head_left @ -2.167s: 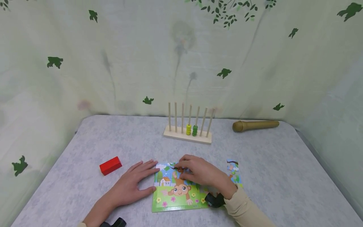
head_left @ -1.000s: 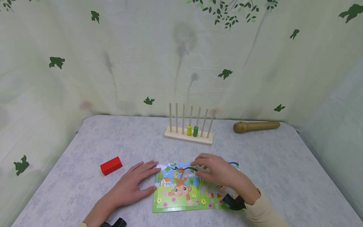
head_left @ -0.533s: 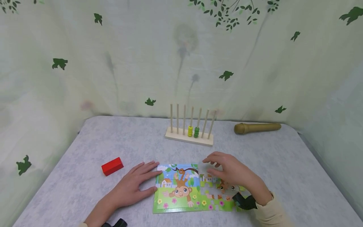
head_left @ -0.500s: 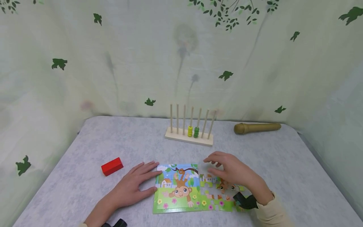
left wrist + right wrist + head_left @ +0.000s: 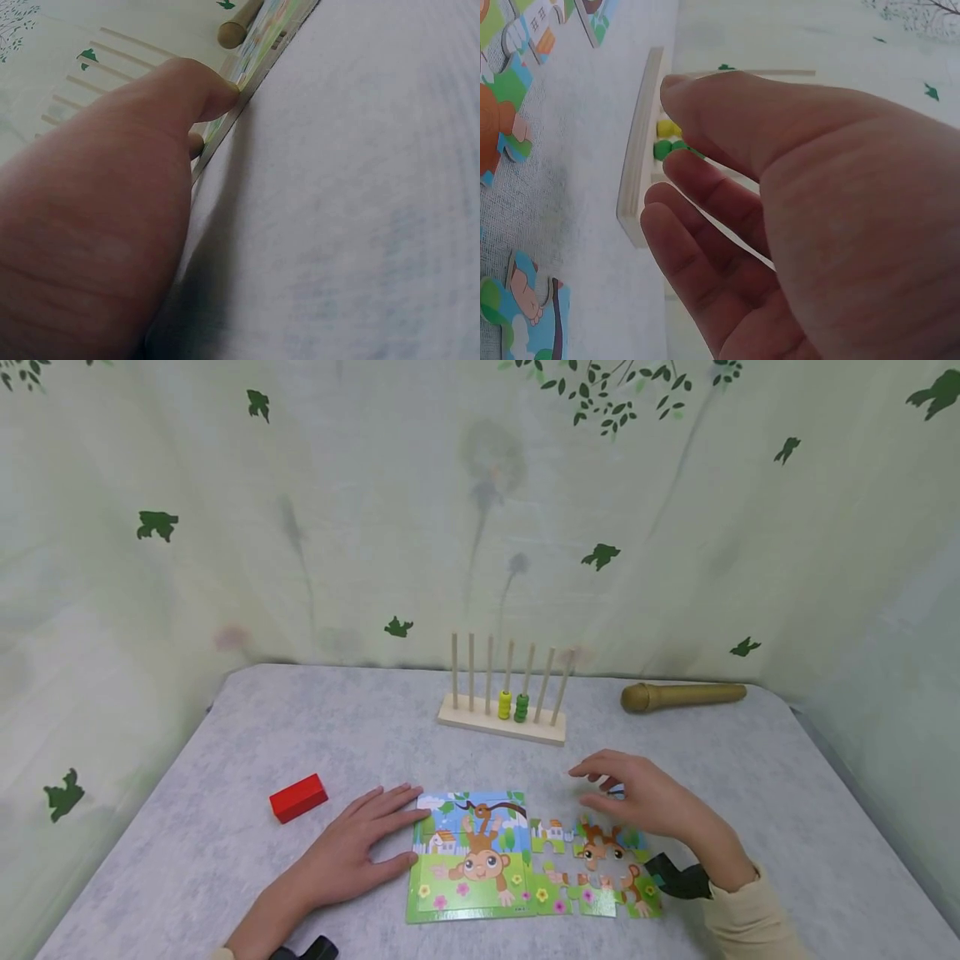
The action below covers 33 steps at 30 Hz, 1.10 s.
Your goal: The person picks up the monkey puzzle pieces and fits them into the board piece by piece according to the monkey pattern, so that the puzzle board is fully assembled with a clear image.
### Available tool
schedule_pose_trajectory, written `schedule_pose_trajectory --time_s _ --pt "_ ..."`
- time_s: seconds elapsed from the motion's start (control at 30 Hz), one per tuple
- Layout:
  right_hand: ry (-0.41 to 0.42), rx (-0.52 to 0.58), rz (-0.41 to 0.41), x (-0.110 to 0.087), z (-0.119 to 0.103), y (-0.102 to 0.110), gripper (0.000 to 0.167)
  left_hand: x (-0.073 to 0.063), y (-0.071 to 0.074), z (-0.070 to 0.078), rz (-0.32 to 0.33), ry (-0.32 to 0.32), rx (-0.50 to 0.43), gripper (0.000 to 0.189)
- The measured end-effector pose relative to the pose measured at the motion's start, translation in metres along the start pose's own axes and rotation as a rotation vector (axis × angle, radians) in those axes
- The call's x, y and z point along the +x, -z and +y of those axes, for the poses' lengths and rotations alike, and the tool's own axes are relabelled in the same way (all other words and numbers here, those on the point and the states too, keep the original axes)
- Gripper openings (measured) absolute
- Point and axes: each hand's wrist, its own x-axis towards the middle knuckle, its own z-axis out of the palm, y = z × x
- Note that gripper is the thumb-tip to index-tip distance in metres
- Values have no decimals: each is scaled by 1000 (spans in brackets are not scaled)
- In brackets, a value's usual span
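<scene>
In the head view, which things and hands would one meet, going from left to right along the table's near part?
Red block, left hand, assembled monkey puzzle, right hand.

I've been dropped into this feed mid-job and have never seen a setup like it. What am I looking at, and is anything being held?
There is no machine here: a person works with two bare hands. The wide picture is taken from the person's head, looking forward and down; the two close, tilted ones are taken from the left and right wrists.

On the table lie a monkey puzzle, loose pieces to its right, and a red block. Farther back are a peg stand with yellow beads and green beads, and a brown stick.

The left hand rests against the puzzle's left edge. The right hand hovers near the loose pieces, fingers relaxed. Neither appears to grip anything.
</scene>
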Motion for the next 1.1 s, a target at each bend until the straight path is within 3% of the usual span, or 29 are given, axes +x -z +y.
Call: schedule_pose_trajectory --time_s 0.2,0.5,1.1 --pt "-6 50 -1 -3 3 5 34 0 1 1 -9 12 5 56" --pt "-32 37 -4 -9 11 12 38 0 2 2 -19 18 -6 56" --pt "-126 90 -50 -20 33 18 48 0 1 1 -15 18 -7 55"
